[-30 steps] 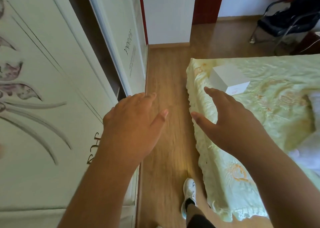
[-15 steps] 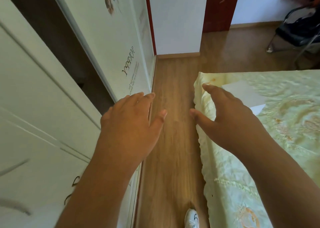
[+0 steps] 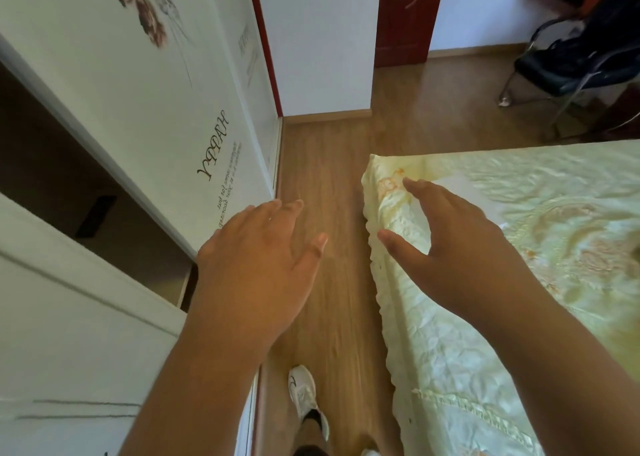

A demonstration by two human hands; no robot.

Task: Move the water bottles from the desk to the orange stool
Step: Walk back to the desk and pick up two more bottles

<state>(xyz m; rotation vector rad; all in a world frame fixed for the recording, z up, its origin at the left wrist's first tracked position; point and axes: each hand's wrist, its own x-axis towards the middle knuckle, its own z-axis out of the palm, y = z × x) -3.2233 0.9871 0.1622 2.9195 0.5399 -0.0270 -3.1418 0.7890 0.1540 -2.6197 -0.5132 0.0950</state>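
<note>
The left hand (image 3: 256, 268) is held out over the brown wooden floor (image 3: 332, 185), fingers relaxed and spread, nothing gripped. The right hand (image 3: 450, 248) is raised above the pale green embroidered bedspread (image 3: 519, 282), fingers likewise loose and empty.

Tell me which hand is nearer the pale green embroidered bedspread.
Right. The right hand hovers over the pale green embroidered bedspread at its corner; the left hand is off to its left, over the wooden floor.
</note>
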